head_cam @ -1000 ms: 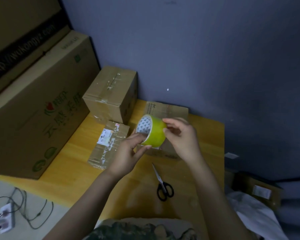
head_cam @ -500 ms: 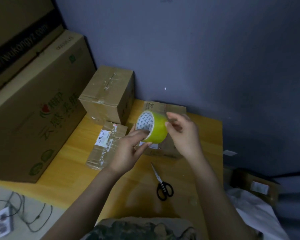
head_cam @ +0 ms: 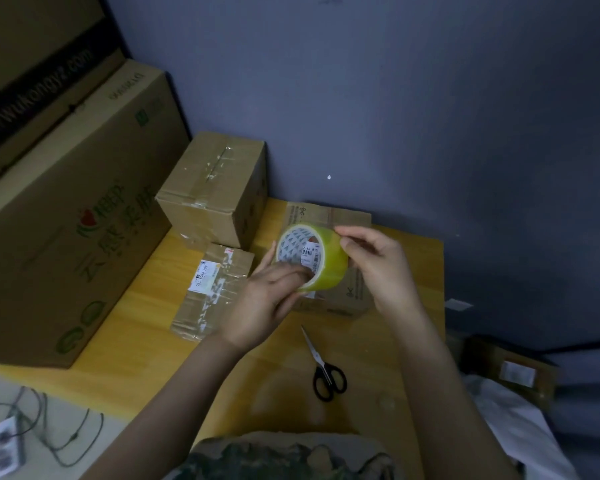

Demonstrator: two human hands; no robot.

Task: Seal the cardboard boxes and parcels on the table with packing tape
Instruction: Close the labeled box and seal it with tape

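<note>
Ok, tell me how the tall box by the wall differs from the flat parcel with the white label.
The tall box stands blocky and high; the flat parcel lies low. The flat parcel bears a white label on top; the tall box's top shows only a taped seam. Both are brown cardboard, taped, on the wooden table.

Glossy tape roll (head_cam: 321,261), wooden table (head_cam: 409,271).
</note>
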